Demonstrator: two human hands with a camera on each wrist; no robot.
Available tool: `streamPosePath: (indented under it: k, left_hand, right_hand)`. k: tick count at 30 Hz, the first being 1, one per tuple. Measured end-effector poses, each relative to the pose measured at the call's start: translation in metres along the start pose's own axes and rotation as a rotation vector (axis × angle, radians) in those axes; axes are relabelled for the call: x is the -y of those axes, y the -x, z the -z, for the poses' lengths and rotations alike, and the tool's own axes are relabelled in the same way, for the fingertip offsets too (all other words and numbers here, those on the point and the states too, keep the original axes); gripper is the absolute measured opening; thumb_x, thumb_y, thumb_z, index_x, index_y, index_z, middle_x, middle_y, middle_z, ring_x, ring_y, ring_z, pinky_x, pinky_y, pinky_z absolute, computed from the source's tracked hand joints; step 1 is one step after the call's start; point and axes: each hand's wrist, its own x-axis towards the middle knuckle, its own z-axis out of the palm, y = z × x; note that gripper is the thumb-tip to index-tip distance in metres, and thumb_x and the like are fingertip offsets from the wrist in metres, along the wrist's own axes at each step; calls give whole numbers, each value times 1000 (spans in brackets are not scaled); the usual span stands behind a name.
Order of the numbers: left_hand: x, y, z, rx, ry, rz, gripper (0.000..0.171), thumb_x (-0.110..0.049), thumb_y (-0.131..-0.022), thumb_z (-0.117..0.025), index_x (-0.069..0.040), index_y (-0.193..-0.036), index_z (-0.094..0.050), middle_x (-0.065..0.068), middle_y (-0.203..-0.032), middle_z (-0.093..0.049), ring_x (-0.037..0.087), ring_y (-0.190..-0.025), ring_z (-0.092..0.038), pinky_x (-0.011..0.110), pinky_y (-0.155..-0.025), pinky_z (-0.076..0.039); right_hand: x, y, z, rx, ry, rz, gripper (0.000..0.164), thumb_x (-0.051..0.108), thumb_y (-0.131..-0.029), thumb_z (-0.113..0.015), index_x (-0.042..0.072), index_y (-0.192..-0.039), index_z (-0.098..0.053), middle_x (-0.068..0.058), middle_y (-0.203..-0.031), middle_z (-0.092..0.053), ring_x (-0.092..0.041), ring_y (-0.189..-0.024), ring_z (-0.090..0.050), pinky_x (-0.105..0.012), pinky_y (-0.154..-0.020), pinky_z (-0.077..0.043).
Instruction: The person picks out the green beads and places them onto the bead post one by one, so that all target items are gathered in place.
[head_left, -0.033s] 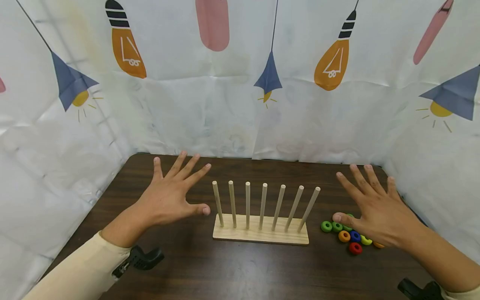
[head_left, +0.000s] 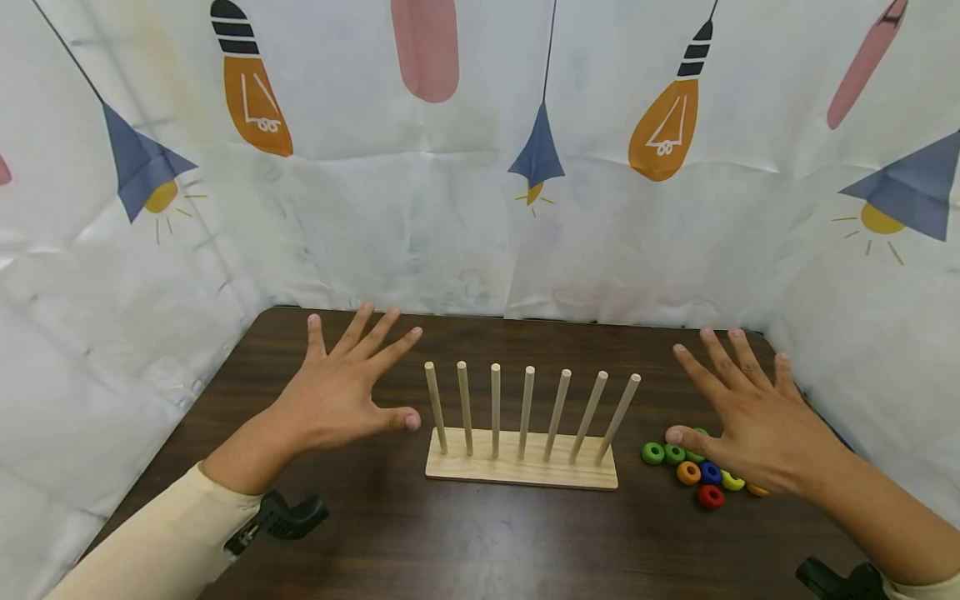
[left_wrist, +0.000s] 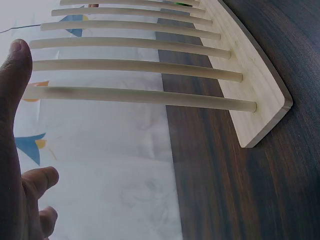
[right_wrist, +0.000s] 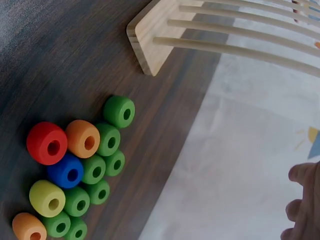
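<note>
A pale wooden peg stand with several upright pegs sits in the middle of the dark table. To its left, my left hand is raised with fingers spread, its thumb close to the leftmost peg. My right hand hovers on the right, fingers spread too, holding nothing. Partly hidden beneath it in the head view is a cluster of beads with holes. The right wrist view shows them lying together: a red bead, a blue bead, a yellow bead, orange beads and several green beads.
The dark wood-grain table ends at a white cloth backdrop printed with lamps and bulbs, which also rises along both sides. Black wrist mounts sit on both forearms, below the cream sleeves' cuffs.
</note>
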Motion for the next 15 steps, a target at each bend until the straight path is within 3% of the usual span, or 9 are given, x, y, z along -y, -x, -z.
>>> streamPosePath:
  k: [4, 9, 12, 15]
  left_hand:
    - [2, 2, -9, 3, 87, 3, 107, -82, -81, -60, -25, -165, -25, 8, -170, -17, 36, -156, -3, 76, -110, 9]
    - [6, 9, -43, 1, 222, -9, 111, -82, -73, -69, -16, -157, -42, 13, -155, -47, 39, -146, -37, 71, -115, -15]
    - [6, 12, -68, 18, 270, -25, 106, -77, -74, -75, -13, -154, -47, 13, -149, -52, 37, -141, -44, 65, -116, -22]
    - [6, 15, -88, 38, 312, -43, 98, -65, -75, -82, -12, -151, -50, 12, -149, -53, 37, -142, -43, 64, -117, -23]
  right_hand:
    - [-3, 1, -4, 9, -22, -11, 103, 64, -93, -63, 21, -166, -4, -10, -170, 10, -32, -153, 20, -69, -109, 21]
    - [-12, 3, -21, 25, -71, -17, 105, 66, -93, -63, 20, -166, -4, -10, -170, 9, -33, -154, 18, -64, -113, 20]
    - [-16, 4, -36, 35, -96, -17, 105, 68, -92, -62, 17, -166, -8, -13, -171, 6, -35, -154, 15, -59, -117, 16]
    - [-19, 5, -50, 31, -135, -15, 105, 69, -90, -64, 13, -165, -17, -16, -170, -1, -35, -155, 11, -55, -120, 12]
